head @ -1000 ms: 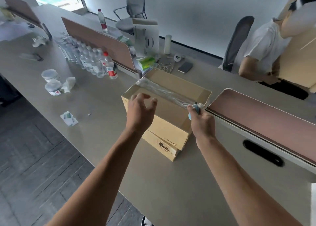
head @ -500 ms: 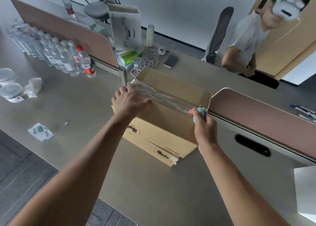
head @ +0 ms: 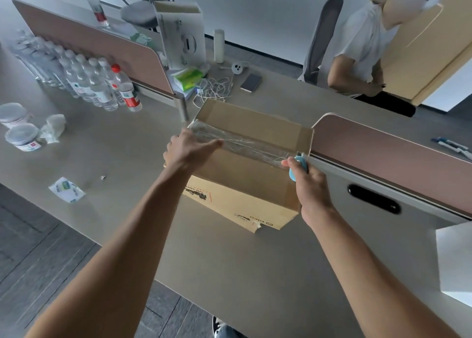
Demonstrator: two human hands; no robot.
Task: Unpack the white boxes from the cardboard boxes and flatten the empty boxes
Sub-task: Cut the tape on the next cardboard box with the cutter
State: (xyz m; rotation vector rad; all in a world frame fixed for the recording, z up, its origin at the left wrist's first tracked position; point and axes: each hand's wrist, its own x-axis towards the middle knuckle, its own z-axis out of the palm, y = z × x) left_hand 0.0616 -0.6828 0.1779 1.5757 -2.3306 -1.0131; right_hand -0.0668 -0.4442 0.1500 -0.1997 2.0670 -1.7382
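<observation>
A brown cardboard box (head: 245,184) stands on the grey table (head: 127,159) with a strip of clear tape (head: 250,143) along its top seam. My left hand (head: 189,150) lies on the left end of the top, fingers stretched along the tape. At the right end of the seam my right hand (head: 306,182) grips a small light-blue cutter (head: 297,167). The far flap stands up. No white box shows inside the carton. A white box (head: 454,261) sits at the right edge, and another white box (head: 182,35) stands upright at the back.
Several water bottles (head: 84,79) line the left divider (head: 97,46). Two jars (head: 21,136), a crumpled wrapper and a paper slip (head: 66,189) lie at left. A second divider (head: 393,153) runs right of the box. A seated person (head: 362,49) holds cardboard beyond the table.
My left hand has come down onto the left end of the box top and its fingers have straightened along the tape. My right hand stays at the right end with the cutter.
</observation>
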